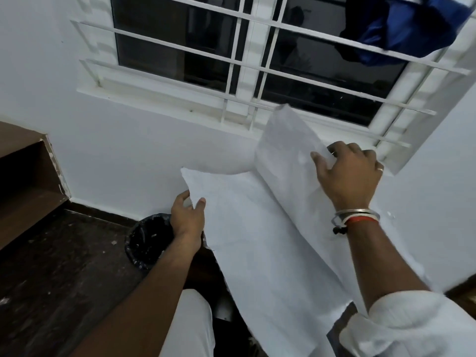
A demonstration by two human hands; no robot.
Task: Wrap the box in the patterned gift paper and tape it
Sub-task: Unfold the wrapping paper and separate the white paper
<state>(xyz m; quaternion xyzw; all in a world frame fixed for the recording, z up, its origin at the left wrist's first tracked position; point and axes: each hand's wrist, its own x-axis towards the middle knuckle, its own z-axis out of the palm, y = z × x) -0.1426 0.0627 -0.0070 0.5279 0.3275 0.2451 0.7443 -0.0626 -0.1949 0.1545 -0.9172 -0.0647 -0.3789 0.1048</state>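
So, wall (116, 140): white, filling most of my head view behind everything else.
Window (180, 47): dark panes behind a white barred grille, set high in the wall.
Floor (64, 253): dark and speckled, lower left, meeting the wall at a dark skirting.
Gift paper (257, 240): one long sheet held up in the air in front of the wall, carried only by the two hands. I see only a plain white face. Its near end hangs down towards the person's lap and its far end curls over into a loose roll just below the window sill.
Stairs (23, 176): brown steps at the left edge of the floor.
Sleeve (412, 328): white, rolled up on the right forearm.
Blue cloth (401, 29): draped over the grille at the window's upper right corner.
Bin (146, 240): black-lined, standing on the floor near the wall, partly behind the left wrist.
Right hand (350, 173): fingers curled over the rolled far end of the paper, gripping it.
Left hand (186, 220): pinches the sheet's left edge near its upper left corner, thumb on the near face.
Bangles (360, 215): metal, with a red thread, on the right wrist.
Ring (380, 169): on a right-hand finger.
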